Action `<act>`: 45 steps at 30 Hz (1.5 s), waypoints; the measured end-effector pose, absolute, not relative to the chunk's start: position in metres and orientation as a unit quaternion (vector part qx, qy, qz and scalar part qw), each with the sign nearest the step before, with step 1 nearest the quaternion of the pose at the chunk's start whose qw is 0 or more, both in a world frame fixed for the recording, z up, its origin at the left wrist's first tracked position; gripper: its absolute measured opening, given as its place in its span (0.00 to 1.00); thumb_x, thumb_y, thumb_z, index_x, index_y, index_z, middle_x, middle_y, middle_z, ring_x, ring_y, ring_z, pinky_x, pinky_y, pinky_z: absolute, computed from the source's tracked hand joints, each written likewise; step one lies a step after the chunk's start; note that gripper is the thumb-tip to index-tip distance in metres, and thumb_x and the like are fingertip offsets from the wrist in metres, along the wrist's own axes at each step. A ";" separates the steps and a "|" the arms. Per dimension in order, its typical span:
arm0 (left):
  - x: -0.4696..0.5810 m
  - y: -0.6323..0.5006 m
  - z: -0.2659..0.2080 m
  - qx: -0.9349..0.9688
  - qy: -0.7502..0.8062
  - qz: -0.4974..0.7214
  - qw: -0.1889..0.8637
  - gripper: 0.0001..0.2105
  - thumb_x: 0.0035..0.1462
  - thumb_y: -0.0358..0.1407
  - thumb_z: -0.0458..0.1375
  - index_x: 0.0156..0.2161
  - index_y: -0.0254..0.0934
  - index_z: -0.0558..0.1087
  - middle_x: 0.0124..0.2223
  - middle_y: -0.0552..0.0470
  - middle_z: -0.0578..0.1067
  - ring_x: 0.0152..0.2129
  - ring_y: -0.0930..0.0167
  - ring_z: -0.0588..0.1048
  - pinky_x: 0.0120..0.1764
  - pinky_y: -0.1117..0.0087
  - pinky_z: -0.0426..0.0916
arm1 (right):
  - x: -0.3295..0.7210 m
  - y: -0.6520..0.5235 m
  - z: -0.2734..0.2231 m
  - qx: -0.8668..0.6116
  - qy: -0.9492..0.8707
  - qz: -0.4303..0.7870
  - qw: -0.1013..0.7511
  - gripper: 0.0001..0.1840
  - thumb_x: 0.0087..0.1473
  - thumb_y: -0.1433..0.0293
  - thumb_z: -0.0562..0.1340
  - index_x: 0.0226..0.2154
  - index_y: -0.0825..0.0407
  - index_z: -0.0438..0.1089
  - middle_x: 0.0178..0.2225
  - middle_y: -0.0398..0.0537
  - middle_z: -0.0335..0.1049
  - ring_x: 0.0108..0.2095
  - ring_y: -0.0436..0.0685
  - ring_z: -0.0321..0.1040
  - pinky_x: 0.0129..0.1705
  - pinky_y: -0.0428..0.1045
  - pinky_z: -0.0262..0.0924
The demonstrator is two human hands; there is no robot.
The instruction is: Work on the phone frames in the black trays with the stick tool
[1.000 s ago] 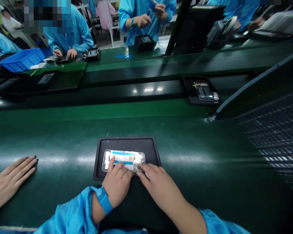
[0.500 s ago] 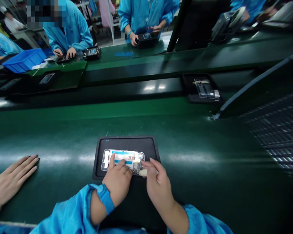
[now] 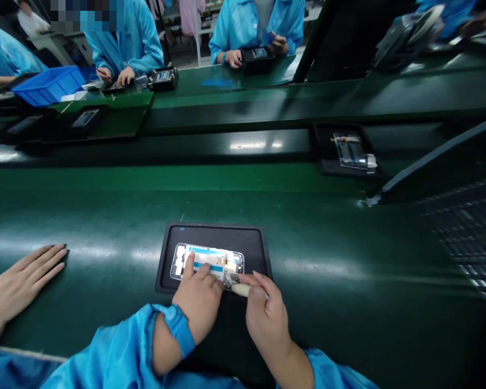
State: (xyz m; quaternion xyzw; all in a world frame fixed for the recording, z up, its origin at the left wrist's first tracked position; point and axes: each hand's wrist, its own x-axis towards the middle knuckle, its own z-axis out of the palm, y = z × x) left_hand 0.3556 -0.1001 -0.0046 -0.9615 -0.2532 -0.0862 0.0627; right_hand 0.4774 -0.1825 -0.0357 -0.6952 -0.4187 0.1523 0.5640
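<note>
An opened phone (image 3: 206, 257), its blue strips and circuit board showing, lies in a shallow black tray (image 3: 251, 237) on the green bench. My left hand (image 3: 198, 294), with a blue wristband, rests on it from the near side, fingers spread and fingertips touching the phone's inside. At the phone's right end, my right hand (image 3: 267, 308) pinches a pale cream tapered tool (image 3: 242, 290). Its blunt tip is at the lower right of the board; whether it touches is hard to tell. My left fingers hide part of the phone's lower edge.
A co-worker's hand (image 3: 28, 275) lies flat on the bench at the left. Across the line, another black tray (image 3: 324, 156) carries a phone part. People in blue smocks work beyond, near a blue bin (image 3: 51, 86). A dark mesh panel (image 3: 470, 232) stands at the right.
The view has shifted slightly, so most things sit a little further right. My left hand stays on the phone, and my right keeps the cream tool at the board's lower right.
</note>
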 end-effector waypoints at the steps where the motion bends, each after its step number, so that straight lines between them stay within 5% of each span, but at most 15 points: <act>1: 0.356 -0.101 -0.005 -0.961 -0.255 -0.083 0.064 0.12 0.50 0.26 0.50 0.27 0.43 0.73 0.26 0.59 0.74 0.37 0.70 0.71 0.59 0.58 0.40 | 0.478 -0.183 -0.035 -0.696 -0.421 0.151 0.562 0.10 0.57 0.67 0.50 0.42 0.49 0.61 0.32 0.47 0.74 0.32 0.57 0.72 0.32 0.53 0.69; 45: 0.353 -0.104 -0.016 -0.954 -0.276 -0.110 0.024 0.10 0.50 0.28 0.51 0.29 0.46 0.73 0.29 0.62 0.75 0.40 0.69 0.70 0.60 0.57 0.35 | 0.477 -0.185 -0.036 -0.715 -0.383 0.149 0.566 0.09 0.55 0.67 0.51 0.38 0.51 0.62 0.30 0.50 0.74 0.31 0.58 0.72 0.33 0.53 0.69</act>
